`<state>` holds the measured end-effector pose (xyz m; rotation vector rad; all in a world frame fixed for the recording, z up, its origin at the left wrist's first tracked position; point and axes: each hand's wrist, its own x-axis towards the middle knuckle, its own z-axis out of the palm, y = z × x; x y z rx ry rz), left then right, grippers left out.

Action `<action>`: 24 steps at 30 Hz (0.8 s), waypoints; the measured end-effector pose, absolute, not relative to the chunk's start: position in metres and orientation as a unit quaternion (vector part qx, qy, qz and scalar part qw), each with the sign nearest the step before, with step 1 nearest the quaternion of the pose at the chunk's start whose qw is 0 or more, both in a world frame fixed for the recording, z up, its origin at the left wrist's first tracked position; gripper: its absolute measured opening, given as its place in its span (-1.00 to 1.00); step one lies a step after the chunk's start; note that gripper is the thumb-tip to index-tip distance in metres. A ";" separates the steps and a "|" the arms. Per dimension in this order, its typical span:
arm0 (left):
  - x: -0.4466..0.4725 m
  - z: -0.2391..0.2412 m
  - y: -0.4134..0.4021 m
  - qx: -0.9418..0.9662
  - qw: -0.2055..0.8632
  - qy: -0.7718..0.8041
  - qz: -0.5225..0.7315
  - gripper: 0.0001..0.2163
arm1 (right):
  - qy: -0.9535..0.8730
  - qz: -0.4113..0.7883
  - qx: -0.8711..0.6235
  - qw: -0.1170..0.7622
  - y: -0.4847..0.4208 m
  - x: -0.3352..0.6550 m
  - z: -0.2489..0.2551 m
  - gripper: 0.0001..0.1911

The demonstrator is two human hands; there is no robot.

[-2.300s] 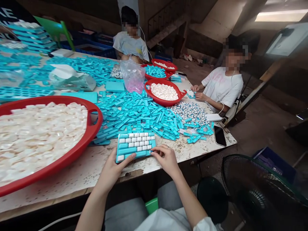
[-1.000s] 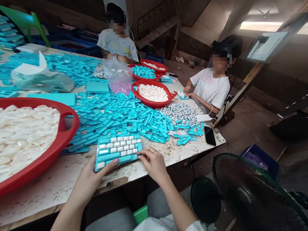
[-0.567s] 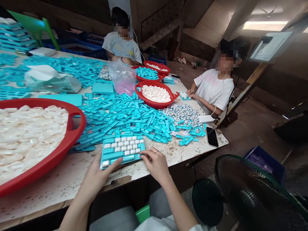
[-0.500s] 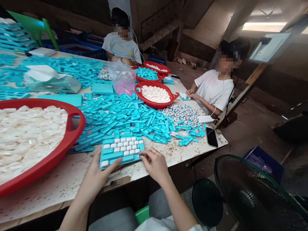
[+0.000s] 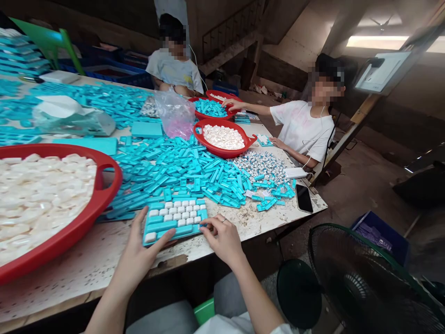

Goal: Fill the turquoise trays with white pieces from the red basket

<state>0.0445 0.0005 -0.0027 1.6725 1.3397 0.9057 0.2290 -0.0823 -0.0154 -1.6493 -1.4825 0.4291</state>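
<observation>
Two hands, one little keyboard (image 5: 174, 221) between them, lying flat on the tabletop (image 5: 86, 269) right at the near edge. Left hand (image 5: 137, 253) is spread open around the near-left corner, with the thumb along the front edge and the index finger up the left side. Right hand (image 5: 222, 237) is curled, fingertips (image 5: 205, 227) touching the near-right corner. Can't tell if they're pinching a key or just pressing. Just behind the keyboard sits a pile of teal parts (image 5: 181, 169), and a red basin (image 5: 104, 204) of white keycaps is off to the left.
</observation>
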 end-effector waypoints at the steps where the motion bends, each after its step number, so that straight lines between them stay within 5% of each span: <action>1: 0.045 -0.002 0.000 0.659 0.399 0.529 0.355 -0.10 | -0.595 0.171 -0.660 0.425 -0.082 0.229 -0.016 -0.83; 24: 0.043 -0.005 -0.005 0.649 0.420 0.494 0.397 -0.19 | -0.569 0.199 -0.622 0.499 -0.081 0.229 -0.026 -0.83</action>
